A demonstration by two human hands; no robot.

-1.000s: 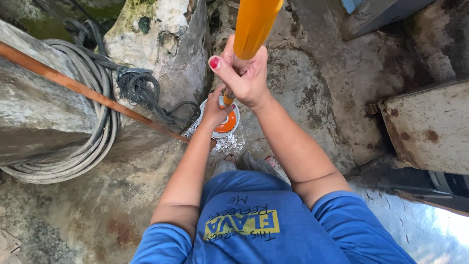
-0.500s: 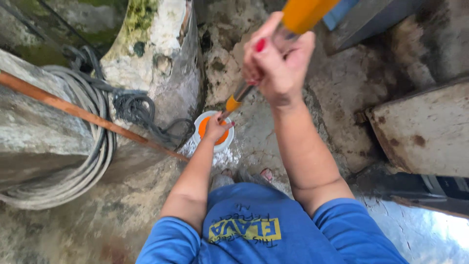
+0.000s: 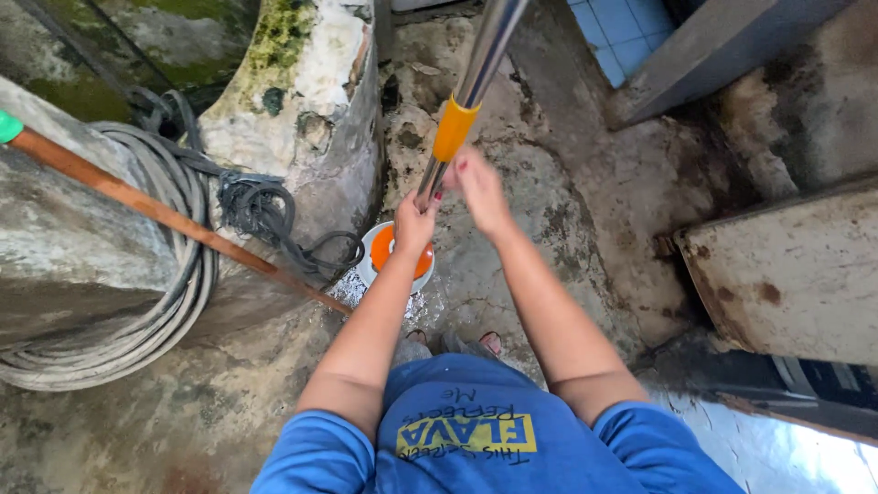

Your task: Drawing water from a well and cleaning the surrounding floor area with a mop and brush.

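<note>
Below, a metal pole (image 3: 476,78) with an orange collar (image 3: 455,129) is held nearly upright over wet, stained concrete floor (image 3: 567,210). The left hand (image 3: 413,224) is closed around the pole low down, just under the collar, fingers wrapped on the bare metal. The right hand (image 3: 480,190) is seen just beside the pole on its right side, fingers loosely spread — it looks open, and whether it touches the shaft cannot be told because of blur. Under the left hand a white bucket (image 3: 370,261) is set on the floor, with an orange insert (image 3: 384,249) showing inside its rim; the foot of the pole is hidden behind the hand, so its seat in the bucket cannot be confirmed. Splashed water (image 3: 343,288) is seen around the bucket's base. Toes in sandals (image 3: 494,343) are visible just below the bucket, and a blue shirt (image 3: 466,430) fills the bottom edge. To the left, a thick grey hose (image 3: 174,274) is coiled against a mossy concrete block (image 3: 302,82), with a thinner dark cord (image 3: 261,206) looped over it. A long brown rod (image 3: 165,212) is laid slantwise across the hose, its near end reaching towards the bucket — its far end is capped in green (image 3: 7,126). At the right, a rusty pale panel (image 3: 786,274) is seen, and blue tiles (image 3: 622,27) show at the top.
</note>
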